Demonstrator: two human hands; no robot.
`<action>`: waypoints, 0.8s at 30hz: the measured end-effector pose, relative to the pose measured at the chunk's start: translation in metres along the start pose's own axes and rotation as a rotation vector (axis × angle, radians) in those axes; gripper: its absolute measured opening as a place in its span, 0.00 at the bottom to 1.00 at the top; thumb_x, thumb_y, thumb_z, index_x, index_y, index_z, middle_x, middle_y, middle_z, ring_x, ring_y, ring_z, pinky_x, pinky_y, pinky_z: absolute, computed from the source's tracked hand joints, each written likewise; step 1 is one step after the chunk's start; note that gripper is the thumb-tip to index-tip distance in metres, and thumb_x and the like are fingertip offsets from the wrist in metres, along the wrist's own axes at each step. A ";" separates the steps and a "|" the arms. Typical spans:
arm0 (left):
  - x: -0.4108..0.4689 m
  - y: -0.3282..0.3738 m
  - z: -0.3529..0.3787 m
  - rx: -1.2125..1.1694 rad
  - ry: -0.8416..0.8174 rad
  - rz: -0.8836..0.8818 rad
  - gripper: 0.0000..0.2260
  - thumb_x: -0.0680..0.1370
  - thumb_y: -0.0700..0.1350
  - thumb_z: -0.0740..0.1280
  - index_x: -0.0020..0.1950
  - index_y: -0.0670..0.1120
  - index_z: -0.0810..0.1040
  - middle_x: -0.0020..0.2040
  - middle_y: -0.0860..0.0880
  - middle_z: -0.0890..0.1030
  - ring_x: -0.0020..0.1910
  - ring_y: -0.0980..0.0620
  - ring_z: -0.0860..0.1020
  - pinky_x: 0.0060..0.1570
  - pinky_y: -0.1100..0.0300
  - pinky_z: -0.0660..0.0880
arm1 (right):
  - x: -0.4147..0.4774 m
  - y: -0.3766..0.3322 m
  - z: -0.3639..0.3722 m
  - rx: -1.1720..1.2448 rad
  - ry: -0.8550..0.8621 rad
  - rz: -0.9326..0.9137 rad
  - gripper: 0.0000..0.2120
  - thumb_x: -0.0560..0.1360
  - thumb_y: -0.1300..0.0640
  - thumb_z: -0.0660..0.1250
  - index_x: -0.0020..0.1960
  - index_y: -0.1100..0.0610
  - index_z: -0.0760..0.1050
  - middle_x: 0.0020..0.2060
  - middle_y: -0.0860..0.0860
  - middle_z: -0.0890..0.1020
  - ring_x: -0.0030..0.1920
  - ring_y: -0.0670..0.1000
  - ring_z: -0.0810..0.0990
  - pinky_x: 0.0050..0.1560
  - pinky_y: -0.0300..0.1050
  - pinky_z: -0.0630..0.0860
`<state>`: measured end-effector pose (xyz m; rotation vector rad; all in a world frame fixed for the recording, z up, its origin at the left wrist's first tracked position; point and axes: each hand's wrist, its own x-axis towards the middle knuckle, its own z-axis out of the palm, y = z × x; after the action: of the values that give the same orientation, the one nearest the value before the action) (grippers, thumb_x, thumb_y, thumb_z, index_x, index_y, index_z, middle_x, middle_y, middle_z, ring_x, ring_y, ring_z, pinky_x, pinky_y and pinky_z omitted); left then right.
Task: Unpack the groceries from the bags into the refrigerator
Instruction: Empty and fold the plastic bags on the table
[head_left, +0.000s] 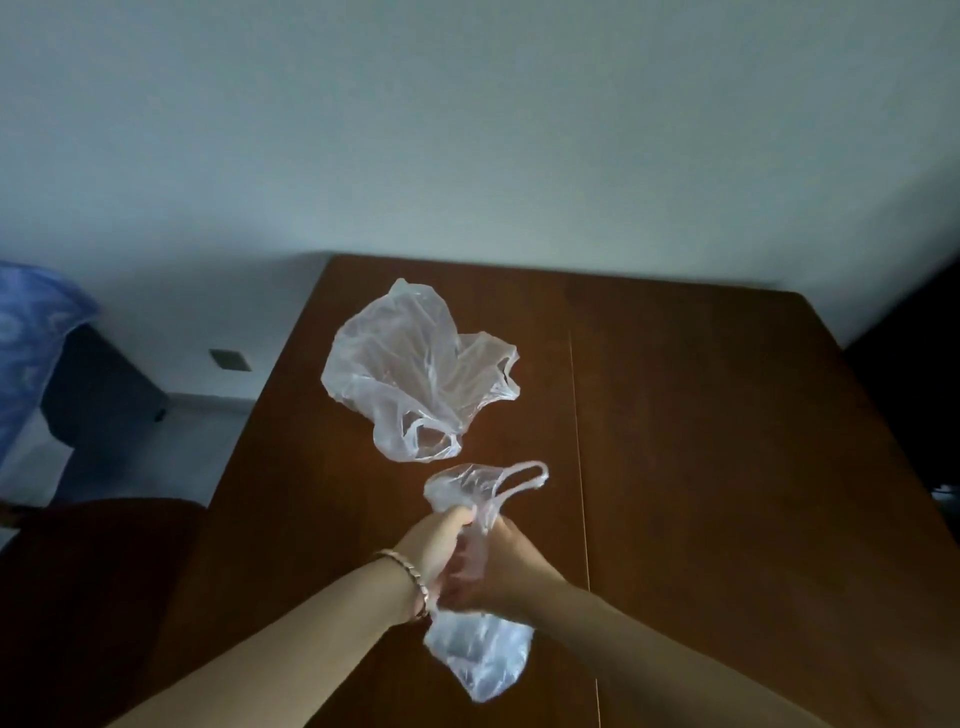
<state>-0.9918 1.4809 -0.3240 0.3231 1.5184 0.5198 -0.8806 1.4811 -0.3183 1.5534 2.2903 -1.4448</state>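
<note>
Both hands meet over the near-middle of the brown table (701, 467), bunching a small clear plastic bag (480, 657) btwn them. L hand (441, 551), w/ a metal bracelet (410, 571) at the wrist, has its fingers curled tight round the bag's middle. R hand (506, 566) sits right against it from the other side, also curled round the plastic, tho its fingertips are mostly hidden. The bag's handle loops stick out above the hands & its crumpled bottom hangs below them; can't tell if it touches the tabletop or what's inside. A 2nd, bigger clear bag (415, 369) lies slack on the table farther off, apart from the hands. Left of the table: dark chair (93, 571), blue patterned cloth (26, 338), wall socket (228, 359) low on the pale wall (467, 130)
</note>
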 end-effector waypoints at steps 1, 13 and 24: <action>-0.004 0.011 0.004 0.264 0.028 0.159 0.10 0.79 0.44 0.60 0.42 0.41 0.77 0.40 0.44 0.78 0.39 0.49 0.77 0.43 0.57 0.76 | 0.001 0.003 -0.011 -0.011 0.063 0.030 0.22 0.72 0.56 0.71 0.64 0.56 0.71 0.60 0.52 0.77 0.61 0.50 0.73 0.64 0.46 0.71; 0.058 0.104 -0.031 1.291 0.507 0.297 0.21 0.77 0.45 0.66 0.69 0.49 0.68 0.71 0.39 0.64 0.66 0.39 0.68 0.61 0.50 0.72 | -0.020 0.099 -0.108 0.299 0.704 0.507 0.09 0.75 0.67 0.57 0.51 0.65 0.73 0.47 0.57 0.76 0.36 0.47 0.74 0.30 0.33 0.67; -0.049 0.098 0.082 0.165 -0.344 0.314 0.07 0.79 0.41 0.61 0.45 0.42 0.76 0.40 0.44 0.77 0.38 0.49 0.76 0.35 0.59 0.74 | -0.030 0.057 -0.066 -0.214 0.733 -0.061 0.26 0.68 0.45 0.74 0.63 0.48 0.72 0.63 0.53 0.74 0.65 0.52 0.72 0.61 0.45 0.75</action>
<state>-0.9208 1.5488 -0.2284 0.7493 1.1817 0.5533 -0.7939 1.5095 -0.3044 2.2115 2.7345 -0.6412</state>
